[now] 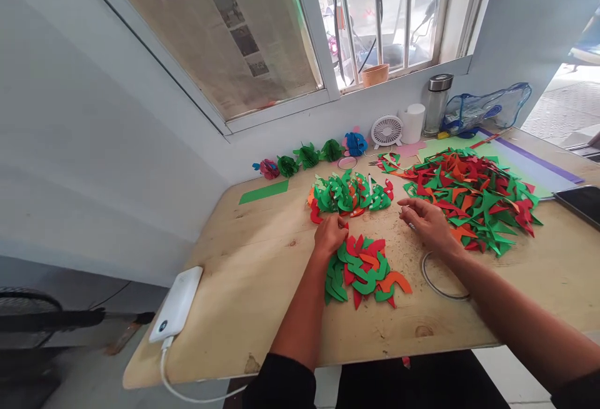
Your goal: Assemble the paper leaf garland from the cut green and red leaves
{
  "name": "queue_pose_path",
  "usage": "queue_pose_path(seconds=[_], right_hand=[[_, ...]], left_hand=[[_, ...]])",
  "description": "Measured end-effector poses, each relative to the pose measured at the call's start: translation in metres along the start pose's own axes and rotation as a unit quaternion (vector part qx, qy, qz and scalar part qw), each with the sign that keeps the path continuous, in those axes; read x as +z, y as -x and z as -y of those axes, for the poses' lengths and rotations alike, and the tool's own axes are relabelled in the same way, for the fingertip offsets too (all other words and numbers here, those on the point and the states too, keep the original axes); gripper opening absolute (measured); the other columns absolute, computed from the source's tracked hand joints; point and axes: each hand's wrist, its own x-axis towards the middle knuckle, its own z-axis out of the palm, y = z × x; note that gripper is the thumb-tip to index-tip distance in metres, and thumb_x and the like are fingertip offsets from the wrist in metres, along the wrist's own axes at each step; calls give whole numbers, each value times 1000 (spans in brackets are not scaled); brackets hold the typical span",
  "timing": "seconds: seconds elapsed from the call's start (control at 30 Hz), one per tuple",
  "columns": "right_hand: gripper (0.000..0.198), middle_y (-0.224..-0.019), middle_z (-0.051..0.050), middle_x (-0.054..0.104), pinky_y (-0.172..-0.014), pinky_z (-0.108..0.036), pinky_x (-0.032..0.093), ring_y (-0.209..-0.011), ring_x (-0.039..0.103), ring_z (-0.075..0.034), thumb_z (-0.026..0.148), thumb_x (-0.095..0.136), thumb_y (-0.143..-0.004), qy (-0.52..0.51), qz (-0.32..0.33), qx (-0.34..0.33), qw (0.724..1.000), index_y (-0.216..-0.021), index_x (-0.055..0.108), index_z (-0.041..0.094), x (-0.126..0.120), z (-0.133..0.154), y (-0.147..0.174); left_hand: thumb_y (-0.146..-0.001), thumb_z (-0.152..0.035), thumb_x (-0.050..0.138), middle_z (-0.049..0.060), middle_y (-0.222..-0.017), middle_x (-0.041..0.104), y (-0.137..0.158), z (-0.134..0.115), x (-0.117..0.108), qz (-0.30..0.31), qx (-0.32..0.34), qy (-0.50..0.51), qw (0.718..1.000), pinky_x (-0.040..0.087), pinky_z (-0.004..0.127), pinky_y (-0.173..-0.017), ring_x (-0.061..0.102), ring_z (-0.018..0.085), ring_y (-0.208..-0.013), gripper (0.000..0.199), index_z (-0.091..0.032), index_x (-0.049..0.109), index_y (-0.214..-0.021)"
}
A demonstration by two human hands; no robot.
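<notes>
1. Left hand (330,234) is between 2 piles of cut bits, fingers curled in, with a speck of red right at the fingertips; honestly can't tell if it's pinched or just lying there
2. Right hand (426,224) has its fingers bent over the bare gap left of the big heap, thumb side close to the fingertips, and I can't tell if anything small is in there
3. The near pile (368,271) of curvy green, red and orange pieces sits on the worktop (262,271), just beside the left wrist, and the left forearm hides a bit of its edge
4. Behind it there's a mostly green pile (344,193) with a white pen-like thing (370,184) sticking up
5. Big pointy scrap heap (473,202) takes up the right side, so the right hand is kinda hemmed in, plus a thin ring (427,277) lies partly under the right forearm
6. Dark phone (581,202) at the far right, purple sheet (539,162) behind the heap
7. Back row along the wall: 5 folded figures (307,156), little fan (387,131), white cylinder (413,123), bottle (434,112), clear pouch (490,109)
8. Off left: green strip (264,192) and white power bank (180,302), cable plugged in
</notes>
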Motion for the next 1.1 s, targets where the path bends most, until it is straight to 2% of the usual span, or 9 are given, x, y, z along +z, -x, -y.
queue_pose_path(seconds=[0.3,0.4,0.5,0.57,0.73,0.83,0.87,0.93,1.1], right_hand=[[27,-68,-4,65,-63,-30,46,-67,62,-17,37,55,-76,-14,-42,17,999,-91,64,16,-10,-1,-9],[27,-68,-3,65,-61,-29,46,-64,60,-16,35,54,-76,-7,-24,19,1000,-92,64,15,-9,-1,-7],[27,-66,-2,63,-61,-27,45,-63,58,-15,37,55,-78,5,19,-11,1000,-92,65,16,-5,0,-4],[27,-67,-1,62,-59,-26,43,-64,56,-14,38,55,-79,18,54,-40,998,-93,65,18,-4,2,-2],[29,-71,-1,60,-60,-26,42,-66,51,-14,40,55,-82,-22,130,-81,988,-100,64,20,-3,2,0],[32,-74,-1,59,-62,-27,43,-68,52,-14,42,55,-83,-74,165,-66,981,-104,62,20,-4,0,-1],[32,-74,-1,59,-63,-28,43,-69,52,-14,43,55,-83,-85,172,-58,980,-105,62,20,-4,-1,-1],[31,-74,-2,59,-65,-28,44,-70,53,-15,44,54,-83,-90,169,-42,981,-101,63,20,-4,0,-2],[24,-72,-1,61,-62,-26,41,-68,52,-14,40,53,-83,-36,149,-44,987,-77,63,19,-3,1,-3]], left_hand=[[-68,-8,55,3,-76,68,6,-8,3,-10,33,39,999,46,27,-73,63,17,-80,11,-18,61,-67],[-69,-11,54,2,-72,67,12,-23,0,-23,46,139,989,47,25,-68,63,14,-72,8,-18,59,-69],[-70,-18,57,-1,-63,63,20,-43,-1,20,53,356,933,45,22,-54,58,12,-57,3,-17,55,-72],[-69,-24,62,-1,-61,61,25,-56,1,67,59,449,889,40,20,-47,54,10,-52,11,-17,55,-74],[-58,-27,76,-1,-63,62,32,-74,13,143,52,615,774,42,20,-54,56,8,-55,30,-15,55,-76],[-53,-26,81,-2,-63,62,33,-76,19,178,24,660,730,43,20,-55,57,9,-54,39,-15,54,-78],[-52,-26,81,-2,-63,62,33,-77,21,179,19,664,725,43,20,-55,57,9,-54,40,-15,53,-79],[-54,-27,80,-1,-64,63,33,-77,23,153,18,657,738,43,20,-54,57,9,-54,40,-16,53,-80],[-60,-29,75,-1,-65,63,38,-82,26,65,41,585,808,41,18,-48,58,10,-56,33,-16,53,-80]])
